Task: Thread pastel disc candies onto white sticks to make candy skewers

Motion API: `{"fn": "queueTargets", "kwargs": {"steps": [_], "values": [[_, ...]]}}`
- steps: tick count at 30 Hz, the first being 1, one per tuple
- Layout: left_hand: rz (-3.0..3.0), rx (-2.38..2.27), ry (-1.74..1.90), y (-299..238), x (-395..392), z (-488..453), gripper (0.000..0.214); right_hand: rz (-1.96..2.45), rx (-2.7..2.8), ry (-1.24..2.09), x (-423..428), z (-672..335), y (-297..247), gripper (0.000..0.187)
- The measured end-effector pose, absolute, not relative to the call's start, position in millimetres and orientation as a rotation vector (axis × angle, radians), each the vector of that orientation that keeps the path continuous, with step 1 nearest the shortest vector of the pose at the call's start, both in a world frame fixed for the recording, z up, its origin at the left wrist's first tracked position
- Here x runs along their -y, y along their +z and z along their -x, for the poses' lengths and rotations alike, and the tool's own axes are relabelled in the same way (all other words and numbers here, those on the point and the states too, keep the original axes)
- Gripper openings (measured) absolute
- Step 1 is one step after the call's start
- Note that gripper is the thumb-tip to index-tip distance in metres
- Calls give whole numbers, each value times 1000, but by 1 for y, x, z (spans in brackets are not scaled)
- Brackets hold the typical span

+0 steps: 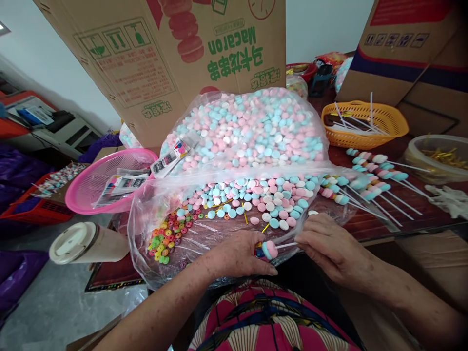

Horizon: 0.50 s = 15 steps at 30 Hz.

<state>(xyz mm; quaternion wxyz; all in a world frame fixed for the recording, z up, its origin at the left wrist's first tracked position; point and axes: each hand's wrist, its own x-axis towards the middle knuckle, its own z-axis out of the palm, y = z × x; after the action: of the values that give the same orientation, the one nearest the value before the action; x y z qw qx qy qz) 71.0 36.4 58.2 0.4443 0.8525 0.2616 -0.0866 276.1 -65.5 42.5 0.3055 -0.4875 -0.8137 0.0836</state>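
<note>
My left hand (237, 253) is closed around the candy end of a marshmallow skewer (269, 250), low over the near edge of the table. A pink and a blue marshmallow show at its fingertips; the rest is hidden in the hand. My right hand (329, 246) pinches the white stick of that same skewer from the right. Just beyond both hands, pink, blue and white marshmallows (270, 200) spill from a large clear plastic bag (237, 170). Fruit-coloured ring candies (164, 239) lie on the plastic to the left, with several gold twist ties (244, 213) among the sweets.
Finished marshmallow skewers (380, 180) lie at the right, near a yellow basket (365, 141) of sticks and a tub (420, 156) of gold ties. A pink basket (84, 190) with printed wrappers and a lidded cup (87, 243) stand left. Cardboard boxes (164, 63) rise behind.
</note>
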Motion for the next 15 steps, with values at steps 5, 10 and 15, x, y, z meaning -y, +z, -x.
{"fn": "queueTargets", "kwargs": {"steps": [5, 10, 15], "values": [[-2163, -699, -257, 61, -34, -79, 46, 1253, 2203, 255, 65, -266, 37, 21], [-2296, -742, -352, 44, -23, -91, 44, 1244, 2161, 268, 62, -239, 19, 21], [-2268, -740, -139, 37, -27, -79, 65, 1288, 2089, 311, 61, -241, 9, 22]]}}
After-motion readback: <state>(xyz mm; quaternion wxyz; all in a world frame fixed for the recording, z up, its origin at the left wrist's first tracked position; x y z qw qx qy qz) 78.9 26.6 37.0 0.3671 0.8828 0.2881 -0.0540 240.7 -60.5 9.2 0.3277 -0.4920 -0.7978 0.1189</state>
